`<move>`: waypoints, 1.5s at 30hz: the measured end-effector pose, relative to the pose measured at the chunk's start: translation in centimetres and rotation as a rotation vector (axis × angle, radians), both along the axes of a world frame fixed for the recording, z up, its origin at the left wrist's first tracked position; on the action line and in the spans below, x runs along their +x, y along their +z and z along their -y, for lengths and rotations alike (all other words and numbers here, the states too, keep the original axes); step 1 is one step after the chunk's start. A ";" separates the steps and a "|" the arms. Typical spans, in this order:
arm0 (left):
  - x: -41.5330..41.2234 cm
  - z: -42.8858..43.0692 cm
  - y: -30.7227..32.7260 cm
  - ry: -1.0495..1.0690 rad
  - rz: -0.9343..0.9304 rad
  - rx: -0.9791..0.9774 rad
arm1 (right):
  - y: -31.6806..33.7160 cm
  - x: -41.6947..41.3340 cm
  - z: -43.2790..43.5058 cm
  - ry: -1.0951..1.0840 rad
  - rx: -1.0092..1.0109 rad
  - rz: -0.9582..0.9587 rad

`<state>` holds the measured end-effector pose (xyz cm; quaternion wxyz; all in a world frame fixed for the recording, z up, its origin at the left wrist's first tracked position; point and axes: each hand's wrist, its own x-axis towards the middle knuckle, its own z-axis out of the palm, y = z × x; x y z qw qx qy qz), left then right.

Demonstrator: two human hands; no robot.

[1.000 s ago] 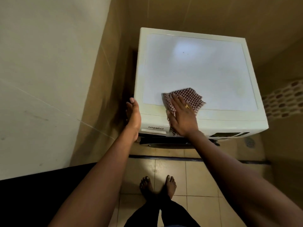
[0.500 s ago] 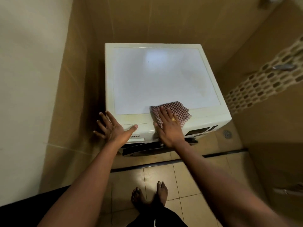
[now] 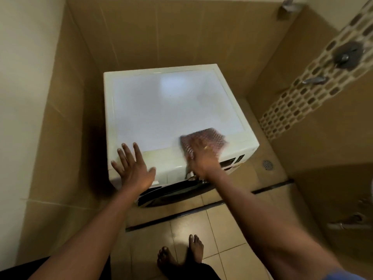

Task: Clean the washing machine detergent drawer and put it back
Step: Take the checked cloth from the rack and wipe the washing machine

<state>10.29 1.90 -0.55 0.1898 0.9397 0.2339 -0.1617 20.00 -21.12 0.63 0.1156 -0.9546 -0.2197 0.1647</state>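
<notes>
A white front-loading washing machine [image 3: 171, 106] stands in a tiled corner, seen from above. My left hand [image 3: 134, 168] is spread flat, fingers straight, over its front left corner. My right hand [image 3: 202, 156] lies flat on a red-and-white checked cloth [image 3: 210, 136] at the front edge of the top, right of centre; both are blurred. The detergent drawer front lies under my left hand and cannot be made out. The dark door [image 3: 173, 193] shows below the front panel.
Tan tiled walls close in on the left, back and right of the machine. A mosaic strip with metal tap fittings [image 3: 346, 54] runs along the right wall. A floor drain [image 3: 267, 164] sits right of the machine. My bare feet [image 3: 181, 257] stand on the floor tiles.
My left hand has lifted from the machine's left side and spread flat over the front left corner. My right hand stays on the cloth. The view has tilted up and right.
</notes>
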 end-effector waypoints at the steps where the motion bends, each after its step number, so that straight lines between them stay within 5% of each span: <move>1: 0.6 0.8 0.3 -0.058 -0.006 0.008 | 0.0 -1.1 0.8 0.113 0.015 0.007; 3: 1.6 2.3 1.0 -0.164 -0.013 -0.005 | -0.6 -1.8 4.4 0.199 0.005 0.022; 8: 3.8 4.7 1.5 -0.301 -0.005 -0.037 | -0.7 2.7 12.7 -0.157 -0.107 0.012; 13: 6.9 6.2 1.3 -0.313 -0.029 -0.016 | -1.1 8.4 9.3 -0.324 -0.071 -0.063; 18: 11.1 6.1 1.4 -0.270 0.036 -0.007 | -1.2 8.2 11.4 0.054 0.024 0.040; 22: 13.6 4.9 1.7 -0.240 -0.081 0.013 | -1.5 14.6 14.1 -0.079 -0.030 0.051; 26: 16.3 3.6 2.1 -0.224 -0.227 0.067 | -2.6 19.0 7.4 -0.079 -0.034 0.035; 32: 17.8 3.5 1.8 -0.250 -0.297 0.136 | -3.0 18.9 8.9 0.408 0.071 0.119; 38: 17.9 4.0 1.9 -0.244 -0.264 0.185 | -3.7 20.5 2.1 0.168 0.084 0.132; 42: 17.5 3.9 1.6 -0.218 -0.247 0.168 | -3.9 17.6 3.2 0.639 0.084 0.121; 45: 16.8 3.9 1.3 -0.185 -0.224 0.158 | -3.9 18.9 6.9 0.637 0.109 0.133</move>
